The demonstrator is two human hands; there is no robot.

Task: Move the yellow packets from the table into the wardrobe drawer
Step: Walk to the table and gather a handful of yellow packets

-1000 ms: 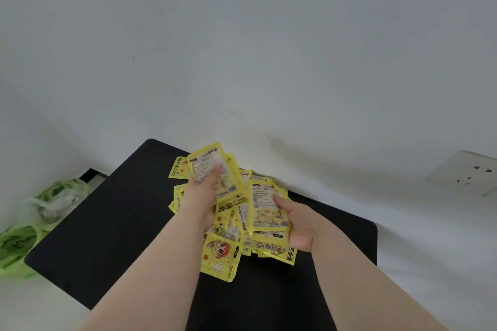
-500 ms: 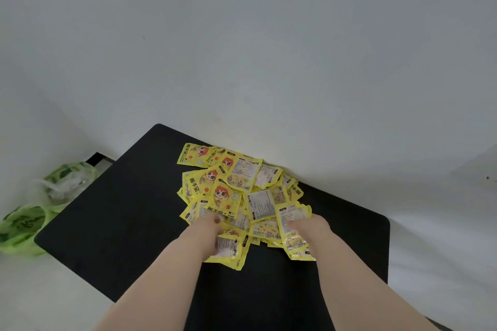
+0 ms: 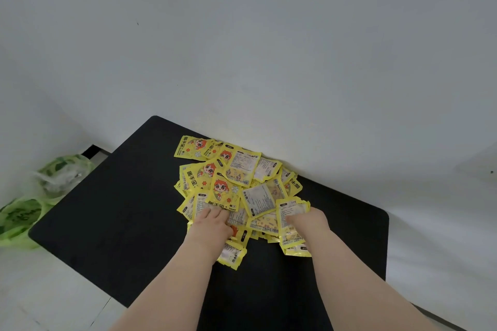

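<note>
Glossy yellow foil packets (image 3: 236,183) lie heaped at the matte black table's (image 3: 107,209) far edge; the left hand (image 3: 212,226) curls into them, grip unclear, the right hand (image 3: 309,223) pinches some, and an overfull, slick handful could slide off the table.

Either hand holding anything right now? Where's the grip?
Right hand grips a yellow packet by its right edge. Left hand rests on the pile; hold unclear.

A: Soft, even light, a bit dim. The wall (image 3: 269,35) goes grey, with a faint shadow low on it right of the packets (image 3: 228,191).
B: Yep, wide-angle bends the table (image 3: 121,209) edges. At far left the green bag (image 3: 24,217) looks smeary; centre's fairly sharp.
</note>
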